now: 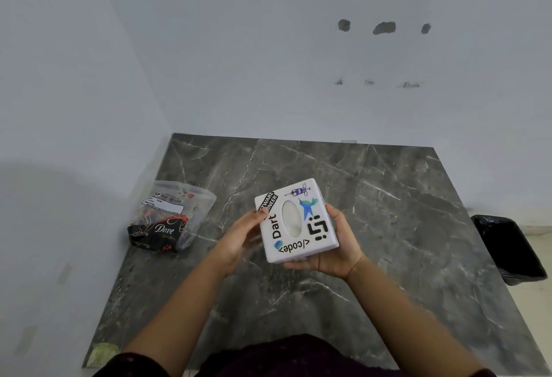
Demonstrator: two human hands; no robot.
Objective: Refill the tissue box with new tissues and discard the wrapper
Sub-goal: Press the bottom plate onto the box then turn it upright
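A white square tissue box (316, 236) covered in stickers is held above the dark marble table (403, 212), tilted toward me with its oval opening facing up. White tissue shows inside the oval. My left hand (242, 239) grips the box's left side with the thumb on the top face. My right hand (337, 254) cups its right side and lower corner from beneath. A clear plastic wrapper (173, 215) with dark "Dove" printing lies on the table's left side near the wall.
White walls close off the table at the back and left. A black-lined bin (510, 248) stands on the floor beyond the table's right edge. Some pale debris (104, 352) sits at the front left corner.
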